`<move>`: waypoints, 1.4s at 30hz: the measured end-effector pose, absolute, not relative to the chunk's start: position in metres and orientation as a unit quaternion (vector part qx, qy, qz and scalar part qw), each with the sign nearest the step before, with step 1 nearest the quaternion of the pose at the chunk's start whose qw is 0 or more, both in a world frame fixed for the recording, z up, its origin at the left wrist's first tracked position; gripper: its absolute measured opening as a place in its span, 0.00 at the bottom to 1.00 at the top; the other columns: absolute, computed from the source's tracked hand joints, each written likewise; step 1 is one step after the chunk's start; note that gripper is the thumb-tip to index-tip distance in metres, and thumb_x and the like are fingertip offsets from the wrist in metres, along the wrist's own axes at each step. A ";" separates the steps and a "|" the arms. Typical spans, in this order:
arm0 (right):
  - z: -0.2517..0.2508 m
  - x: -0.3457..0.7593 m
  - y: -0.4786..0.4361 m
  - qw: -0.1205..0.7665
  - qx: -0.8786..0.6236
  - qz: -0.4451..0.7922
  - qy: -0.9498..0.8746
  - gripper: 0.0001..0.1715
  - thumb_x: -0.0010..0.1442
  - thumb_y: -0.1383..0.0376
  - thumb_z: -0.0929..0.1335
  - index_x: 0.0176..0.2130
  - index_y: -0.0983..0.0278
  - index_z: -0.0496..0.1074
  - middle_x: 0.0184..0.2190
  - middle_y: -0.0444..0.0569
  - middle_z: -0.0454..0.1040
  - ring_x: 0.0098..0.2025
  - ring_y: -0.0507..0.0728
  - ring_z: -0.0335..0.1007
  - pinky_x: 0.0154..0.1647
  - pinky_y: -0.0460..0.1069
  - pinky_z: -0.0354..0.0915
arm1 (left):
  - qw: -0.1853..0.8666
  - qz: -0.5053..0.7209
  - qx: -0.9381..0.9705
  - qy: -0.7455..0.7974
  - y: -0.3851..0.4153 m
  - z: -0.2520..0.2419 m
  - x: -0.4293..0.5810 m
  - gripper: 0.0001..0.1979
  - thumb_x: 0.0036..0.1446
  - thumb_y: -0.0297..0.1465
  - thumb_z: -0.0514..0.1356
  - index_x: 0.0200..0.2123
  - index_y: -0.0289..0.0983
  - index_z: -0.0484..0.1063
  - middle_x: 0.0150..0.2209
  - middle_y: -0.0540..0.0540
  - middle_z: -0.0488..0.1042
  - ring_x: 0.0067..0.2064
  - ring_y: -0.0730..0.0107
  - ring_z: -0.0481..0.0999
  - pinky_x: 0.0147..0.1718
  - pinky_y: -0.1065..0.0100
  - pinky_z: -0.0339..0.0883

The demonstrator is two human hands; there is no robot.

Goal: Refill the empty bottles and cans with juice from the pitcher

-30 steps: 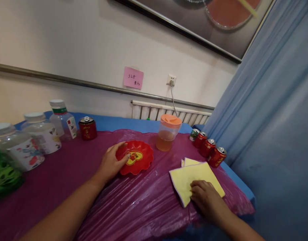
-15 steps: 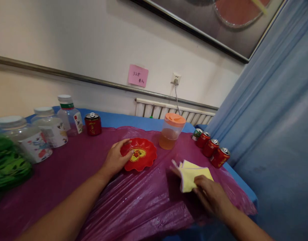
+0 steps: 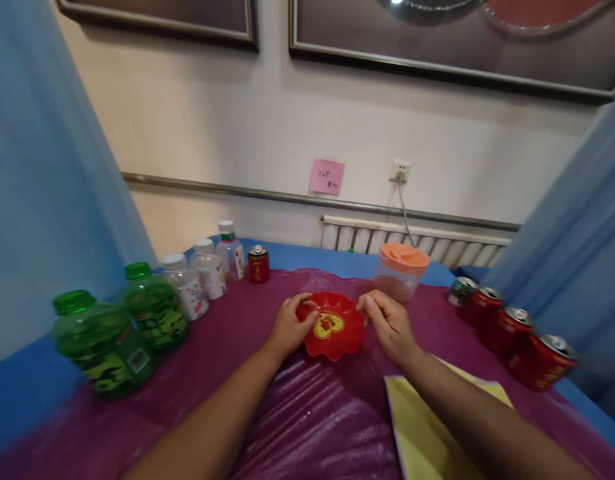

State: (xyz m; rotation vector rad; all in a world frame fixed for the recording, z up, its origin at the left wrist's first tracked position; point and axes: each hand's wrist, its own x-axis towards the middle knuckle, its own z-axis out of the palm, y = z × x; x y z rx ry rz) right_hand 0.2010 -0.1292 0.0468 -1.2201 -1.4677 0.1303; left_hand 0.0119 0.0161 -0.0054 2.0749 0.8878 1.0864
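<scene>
A red scalloped plate (image 3: 348, 340) with a yellow heart design lies on the purple plastic sheet (image 3: 287, 433). My left hand (image 3: 290, 327) grips its left rim, thumb over the inside and fingers round the far edge. At the opposite rim is my right hand (image 3: 390, 330), its fingers curled in and meeting the plate's edge. Beneath my right forearm a yellow cloth (image 3: 422, 427) with a pale purple border lies spread on the sheet. Just behind my right hand stands a clear tub (image 3: 395, 285) with an orange lid.
Along the left stand green jugs (image 3: 105, 340), clear white-capped bottles (image 3: 190, 287) and a dark red can (image 3: 258, 265). Red cans (image 3: 505, 330) and a green can (image 3: 461, 291) line the right side. A radiator (image 3: 367, 235) and wall rail are behind; blue curtains (image 3: 582, 200) flank the table.
My right hand has let go of the yellow cloth, now spread flatter, and moved to the plate's right rim. My left hand stays at the plate. The view has swung left and levelled.
</scene>
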 end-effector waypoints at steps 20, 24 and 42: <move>-0.013 0.151 -0.127 0.348 -0.291 -0.105 -0.885 0.18 0.68 0.50 0.64 0.37 0.62 0.70 0.33 0.48 0.76 0.30 0.55 0.67 0.31 0.52 0.59 | 0.468 0.560 0.553 0.402 0.048 0.016 0.003 0.23 0.42 0.39 0.73 0.41 0.35 0.77 0.41 0.40 0.84 0.44 0.58 0.82 0.46 0.60 0.73; -0.025 0.136 -0.130 0.209 -0.275 -0.069 -0.936 0.28 0.65 0.40 0.65 0.34 0.62 0.70 0.30 0.44 0.75 0.29 0.54 0.66 0.30 0.51 0.55 | 0.507 0.569 0.479 0.435 0.059 0.022 -0.003 0.22 0.37 0.36 0.77 0.37 0.36 0.79 0.37 0.43 0.84 0.38 0.62 0.81 0.38 0.65 0.71; -0.017 0.139 -0.137 0.146 -0.313 0.002 -0.939 0.27 0.64 0.42 0.67 0.38 0.62 0.74 0.37 0.46 0.77 0.35 0.56 0.69 0.31 0.53 0.56 | 0.673 0.450 0.296 0.506 0.077 0.070 -0.021 0.17 0.67 0.37 0.62 0.56 0.36 0.71 0.54 0.41 0.74 0.50 0.60 0.78 0.48 0.54 0.76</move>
